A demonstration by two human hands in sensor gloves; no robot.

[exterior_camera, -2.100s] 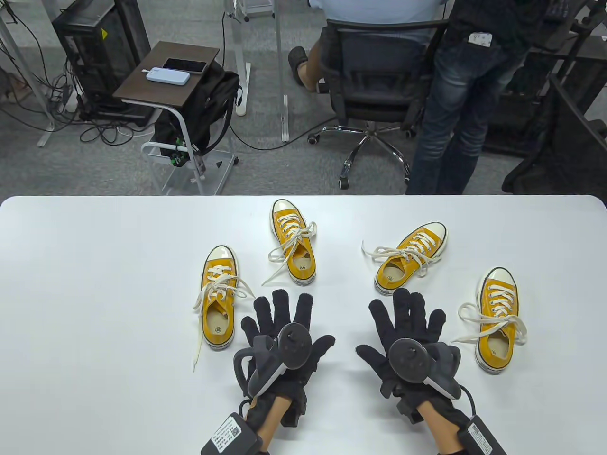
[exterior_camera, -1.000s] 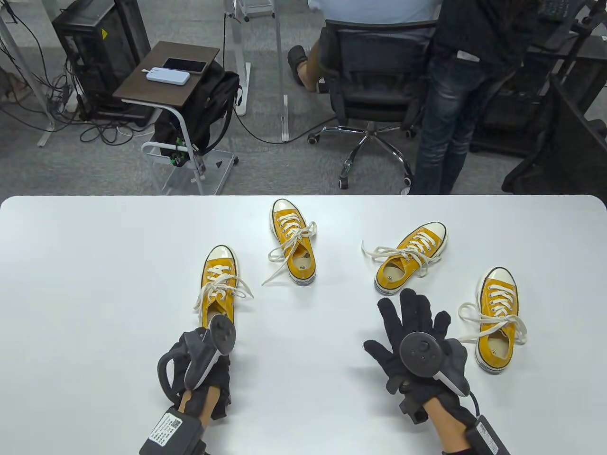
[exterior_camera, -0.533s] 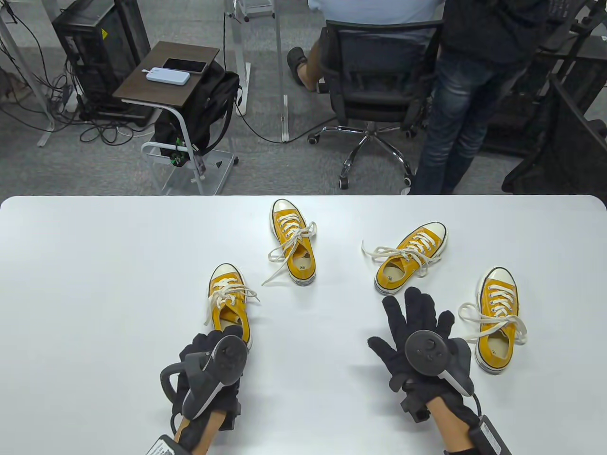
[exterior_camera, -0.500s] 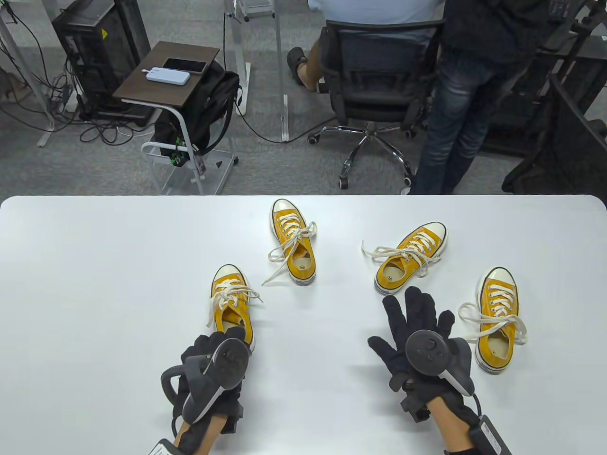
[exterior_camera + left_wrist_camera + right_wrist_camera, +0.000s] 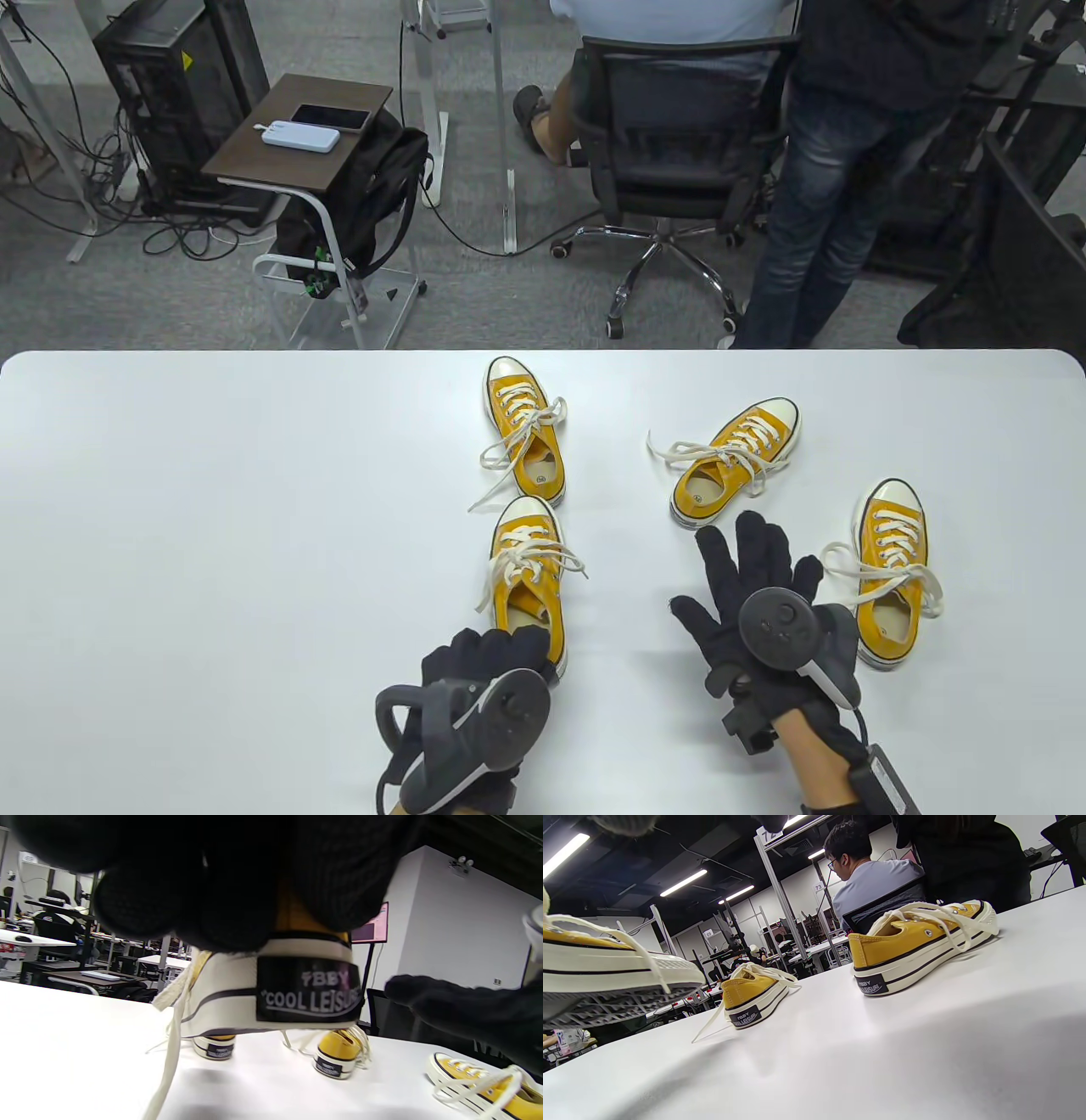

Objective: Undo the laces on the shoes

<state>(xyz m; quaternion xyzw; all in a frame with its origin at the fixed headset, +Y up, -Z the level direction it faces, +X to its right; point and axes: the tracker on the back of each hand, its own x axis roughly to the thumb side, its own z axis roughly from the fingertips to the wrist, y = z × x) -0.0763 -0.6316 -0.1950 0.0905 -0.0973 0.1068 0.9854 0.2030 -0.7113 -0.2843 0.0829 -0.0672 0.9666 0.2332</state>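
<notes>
From above, we saw four yellow shoes on the white tabletop (image 5: 212, 509), and our left hand (image 5: 484, 679) held the nearest shoe (image 5: 530, 577) by its heel, fingers curled over the back rim; we judged the shoe was held there, in the middle in front of us, so that both hands could reach its bow (image 5: 533, 556), which was not yet undone. Its toe lay just beside the heel of the far middle shoe (image 5: 524, 433), whose loose lace end trailed to the left. Our right hand (image 5: 764, 603) lay spread and flat, its grip wide and holding nothing, between the angled shoe (image 5: 738, 463) and the right shoe (image 5: 891, 577), probably waiting to pull a lace end once the held shoe was steady. In the left wrist view the gloved fingers (image 5: 220, 891) wrapped the top of the heel, just above the black heel label (image 5: 307, 988), and the sole seemed lifted a little off the tabletop, a lace (image 5: 169, 1052) hanging down at the side; two other shoes stood beyond and a third showed at the lower right. In the right wrist view we saw no fingers of that hand clearly, only the angled shoe (image 5: 920, 942) and the far middle shoe (image 5: 755, 997) resting apart, and the patterned sole of the held shoe (image 5: 606, 984) raised at the left edge.
</notes>
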